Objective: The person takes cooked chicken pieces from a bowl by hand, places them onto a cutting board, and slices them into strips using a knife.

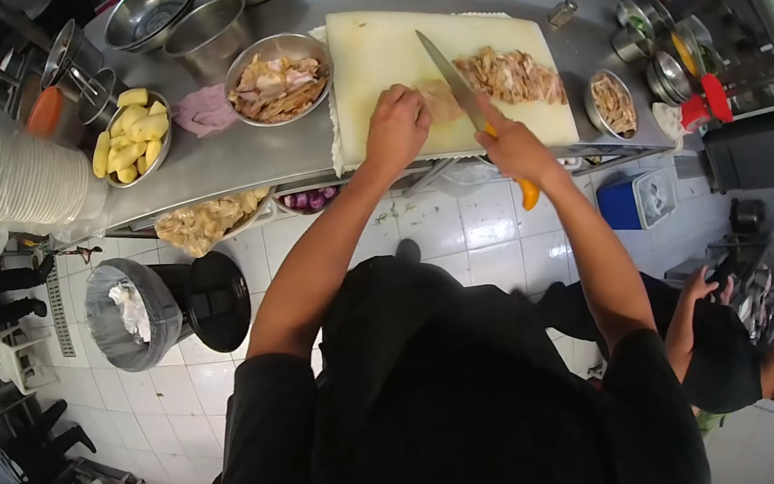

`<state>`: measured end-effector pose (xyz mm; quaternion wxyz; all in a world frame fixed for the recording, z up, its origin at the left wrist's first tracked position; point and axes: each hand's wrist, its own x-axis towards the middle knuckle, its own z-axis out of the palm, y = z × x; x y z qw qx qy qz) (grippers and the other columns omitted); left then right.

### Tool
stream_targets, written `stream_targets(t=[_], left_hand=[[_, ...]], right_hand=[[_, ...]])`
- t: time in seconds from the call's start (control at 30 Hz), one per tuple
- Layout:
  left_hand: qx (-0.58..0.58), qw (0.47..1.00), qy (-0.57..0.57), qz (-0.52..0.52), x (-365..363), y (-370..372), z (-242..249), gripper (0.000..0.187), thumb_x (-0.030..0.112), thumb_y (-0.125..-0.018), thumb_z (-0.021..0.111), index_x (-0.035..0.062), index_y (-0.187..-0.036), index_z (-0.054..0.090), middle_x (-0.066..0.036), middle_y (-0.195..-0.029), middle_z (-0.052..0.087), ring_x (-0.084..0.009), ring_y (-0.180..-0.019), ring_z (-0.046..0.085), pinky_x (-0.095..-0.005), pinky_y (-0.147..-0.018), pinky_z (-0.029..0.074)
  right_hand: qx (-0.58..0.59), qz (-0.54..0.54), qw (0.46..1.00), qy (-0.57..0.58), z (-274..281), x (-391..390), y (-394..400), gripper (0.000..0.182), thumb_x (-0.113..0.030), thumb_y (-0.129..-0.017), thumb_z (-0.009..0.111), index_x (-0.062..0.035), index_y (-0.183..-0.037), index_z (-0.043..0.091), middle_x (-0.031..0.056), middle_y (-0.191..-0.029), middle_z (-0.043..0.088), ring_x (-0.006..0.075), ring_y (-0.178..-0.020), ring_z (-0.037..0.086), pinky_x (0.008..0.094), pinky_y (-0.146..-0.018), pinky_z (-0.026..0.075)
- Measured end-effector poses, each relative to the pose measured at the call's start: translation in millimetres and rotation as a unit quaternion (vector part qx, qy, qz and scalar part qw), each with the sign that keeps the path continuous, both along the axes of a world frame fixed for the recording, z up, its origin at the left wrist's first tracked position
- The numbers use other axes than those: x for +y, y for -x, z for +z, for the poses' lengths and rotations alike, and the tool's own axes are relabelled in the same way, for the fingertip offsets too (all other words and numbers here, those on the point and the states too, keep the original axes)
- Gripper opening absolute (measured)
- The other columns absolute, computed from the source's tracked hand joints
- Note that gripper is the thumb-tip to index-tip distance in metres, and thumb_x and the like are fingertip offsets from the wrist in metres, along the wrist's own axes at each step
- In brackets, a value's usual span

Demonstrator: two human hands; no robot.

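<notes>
My right hand (516,148) is wrapped round the yellow handle of a kitchen knife (449,70), whose long blade points away from me over the cutting board (367,52). At the blade's left side lies a thin, pale slice of cooked chicken (441,100). The curled fingers of my left hand (397,127) press on that slice's left edge; their tips are partly hidden. Right of the blade, cut chicken strips (513,78) are heaped on the board. A steel bowl (234,92) of larger chicken pieces stands left of the board, and a smaller bowl (631,130) of strips stands right.
Peeled potatoes (134,138) fill a bowl on the left, near a pink cloth (204,111) and stacked white containers (5,161). A shaker (562,14) stands beyond the board. Below are a lined bin (130,313) and a blue crate (619,205). A co-worker (728,350) is behind me, right.
</notes>
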<state>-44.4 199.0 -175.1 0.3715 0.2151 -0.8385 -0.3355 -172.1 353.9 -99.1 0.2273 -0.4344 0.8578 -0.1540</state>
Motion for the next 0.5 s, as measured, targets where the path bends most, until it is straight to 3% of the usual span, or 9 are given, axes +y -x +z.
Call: stream_targets(t=[0.03,0.1,0.13,0.3,0.43,0.5], left_hand=[[0.000,1.000,0.004,0.011,-5.7,11.0,-5.7,0.013,0.010,-0.080,0.066,0.0016,-0.090,0.067,-0.014,-0.092,0.062,-0.0328,-0.092,0.060,-0.0417,-0.083,0.049],[-0.001,0.999,0.008,0.032,-8.9,27.3,-18.0,0.013,0.010,-0.080,0.066,0.0012,-0.090,0.066,-0.014,-0.091,0.062,-0.0330,-0.092,0.060,-0.0422,-0.082,0.049],[-0.006,0.999,0.002,0.032,-6.6,29.7,-19.1,0.013,0.009,-0.079,0.065,0.0009,-0.089,0.067,-0.014,-0.093,0.062,-0.0328,-0.093,0.060,-0.0418,-0.083,0.050],[-0.014,0.999,-0.005,0.039,-3.2,30.1,-16.7,0.018,0.010,-0.080,0.066,-0.0011,-0.093,0.067,-0.015,-0.095,0.064,-0.0329,-0.091,0.061,-0.0418,-0.081,0.051],[-0.035,0.998,-0.007,0.044,0.0,30.3,-13.3,0.016,0.009,-0.078,0.065,0.0001,-0.091,0.068,-0.013,-0.097,0.064,-0.0300,-0.094,0.061,-0.0395,-0.083,0.052],[-0.034,0.998,0.020,0.048,-0.1,29.4,-12.0,0.017,0.009,-0.078,0.065,0.0002,-0.092,0.068,-0.012,-0.096,0.064,-0.0293,-0.095,0.060,-0.0389,-0.083,0.052]], right_hand=[[0.035,0.017,0.999,0.010,-8.2,-1.5,2.1,0.068,-0.019,-0.094,0.053,-0.0161,-0.153,0.020,0.0267,-0.107,0.063,0.0357,-0.078,0.065,0.0411,-0.074,0.053],[0.090,0.066,0.990,0.082,-34.5,3.0,9.6,0.067,-0.017,-0.093,0.053,-0.0137,-0.153,0.021,0.0320,-0.125,0.055,0.0431,-0.105,0.062,0.0438,-0.092,0.049],[0.012,0.046,0.997,0.059,-20.2,-0.8,2.8,0.066,-0.015,-0.093,0.053,-0.0102,-0.151,0.022,0.0345,-0.140,0.040,0.0477,-0.128,0.041,0.0449,-0.108,0.035],[-0.017,0.028,0.998,0.045,-17.3,-1.2,0.3,0.066,-0.015,-0.094,0.051,-0.0089,-0.152,0.020,0.0344,-0.132,0.048,0.0491,-0.124,0.045,0.0454,-0.108,0.035],[-0.058,0.000,0.998,-0.033,4.5,-8.6,-5.6,0.068,-0.014,-0.094,0.050,-0.0101,-0.153,0.015,0.0336,-0.106,0.062,0.0508,-0.107,0.055,0.0496,-0.104,0.037],[-0.050,0.015,0.999,-0.011,-3.5,-6.1,-5.4,0.070,-0.015,-0.094,0.050,-0.0105,-0.153,0.013,0.0317,-0.093,0.064,0.0508,-0.096,0.058,0.0518,-0.099,0.039]])
